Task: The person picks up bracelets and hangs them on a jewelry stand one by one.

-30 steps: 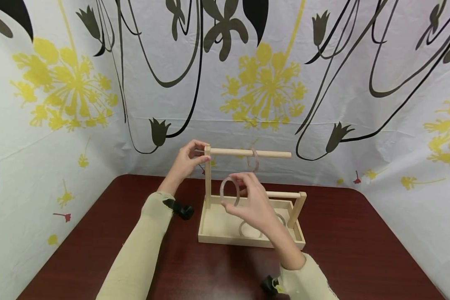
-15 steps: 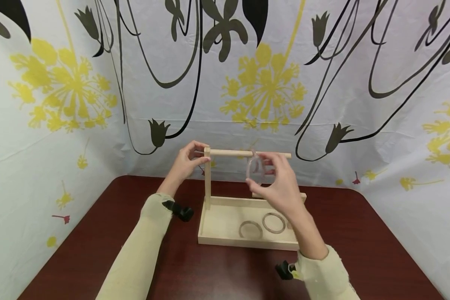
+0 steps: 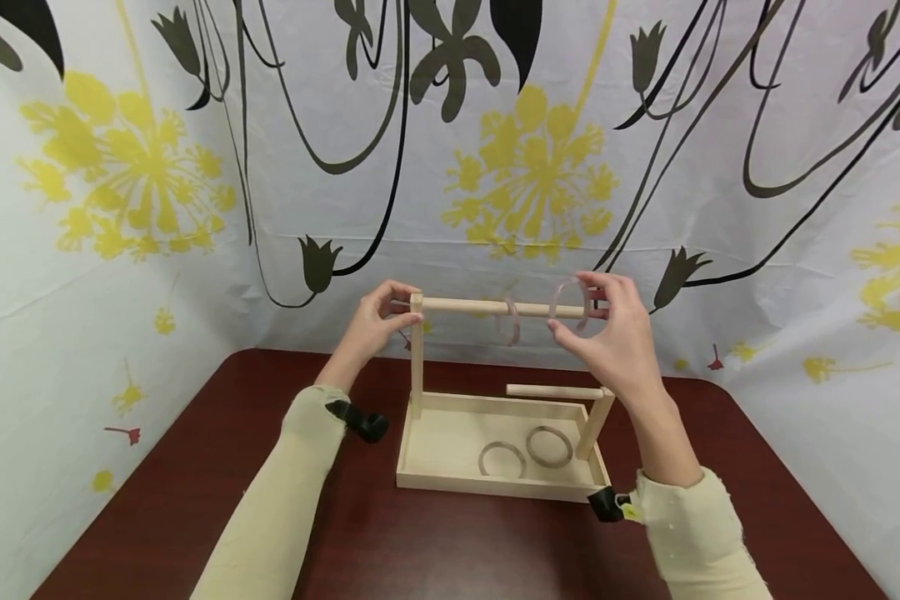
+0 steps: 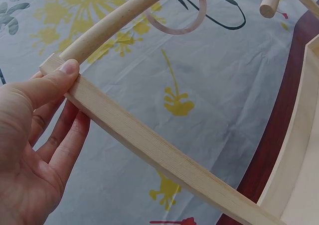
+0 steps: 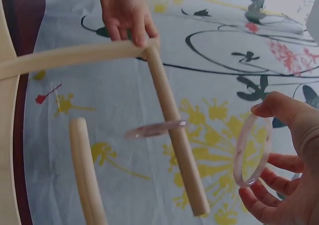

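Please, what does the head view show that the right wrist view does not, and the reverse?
Only the head view: two bangles lying in the tray, and the short post. Only the right wrist view: large pinkish-red flowers on the cloth. Both: left grip pinching the tall post, one hanging bangle on the upper rod, right grip holding another bangle.

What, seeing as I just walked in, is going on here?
A person's left hand grips the top of a wooden upright, while the right hand pinches a translucent ring just off the free end of the upper bar, not on it. Another ring hangs on that bar. Two more rings lie in the wooden tray below.
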